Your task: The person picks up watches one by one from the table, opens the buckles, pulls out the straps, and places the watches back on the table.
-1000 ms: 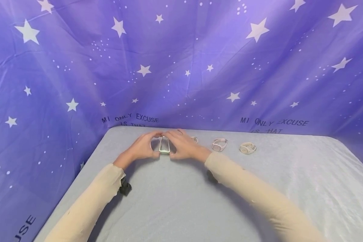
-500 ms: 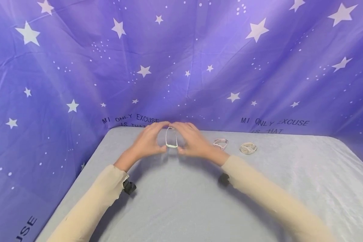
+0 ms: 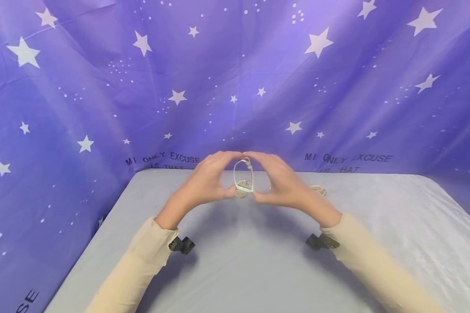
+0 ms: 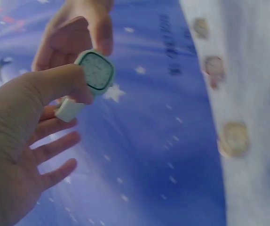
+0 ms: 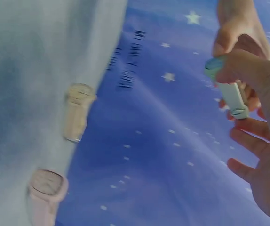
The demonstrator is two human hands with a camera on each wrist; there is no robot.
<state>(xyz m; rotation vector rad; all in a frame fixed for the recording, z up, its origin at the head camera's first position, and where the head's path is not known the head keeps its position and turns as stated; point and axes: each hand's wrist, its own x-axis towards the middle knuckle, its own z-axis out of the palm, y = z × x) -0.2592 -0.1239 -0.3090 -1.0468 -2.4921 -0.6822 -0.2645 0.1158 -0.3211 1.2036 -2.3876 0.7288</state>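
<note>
A mint-green wristwatch [image 3: 244, 188] with a square dial is held up above the table between both hands, its strap closed in a loop. My left hand [image 3: 208, 179] pinches its left side, thumb at the case and fingertips at the top of the strap. From the other side my right hand [image 3: 280, 180] grips it the same way. The left wrist view shows the dial of the mint-green wristwatch [image 4: 97, 71] facing out, the left thumb on its edge. In the right wrist view the pale strap of the wristwatch [image 5: 233, 96] hangs below the right thumb.
On the grey cloth-covered table [image 3: 243, 261] a beige watch [image 3: 240, 194] shows partly through the held loop. Another beige watch [image 3: 318, 189] is partly hidden by the right wrist. A pink watch [image 5: 48, 183] lies between them. A purple starred curtain [image 3: 235, 78] hangs behind.
Both hands have lifted the mint-green watch and carried it right and nearer the camera. The pink watch is now hidden behind the right hand in the head view, which has shifted slightly.
</note>
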